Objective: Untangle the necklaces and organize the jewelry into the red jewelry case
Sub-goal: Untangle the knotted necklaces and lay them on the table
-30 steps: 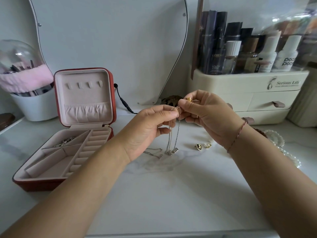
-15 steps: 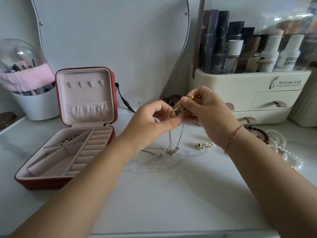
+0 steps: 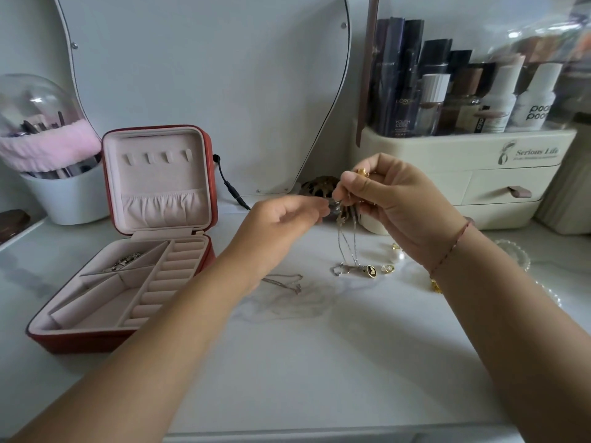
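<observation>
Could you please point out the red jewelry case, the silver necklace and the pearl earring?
red jewelry case [image 3: 76, 342], head view, front wall of its base
silver necklace [image 3: 348, 267], head view, pendant at its lower end
pearl earring [image 3: 399, 257], head view, the pearl

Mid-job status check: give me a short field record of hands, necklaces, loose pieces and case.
left hand: pinches the top of the silver necklaces
right hand: pinches the same chains, raised above the table
silver necklaces: hang from both hands, pendant ends on the table
loose chain: lies on the table by the left wrist
small pieces: black oval piece, gold earring, pearl earring, right of the pendants
red jewelry case: open, one silver piece in a back compartment
</observation>
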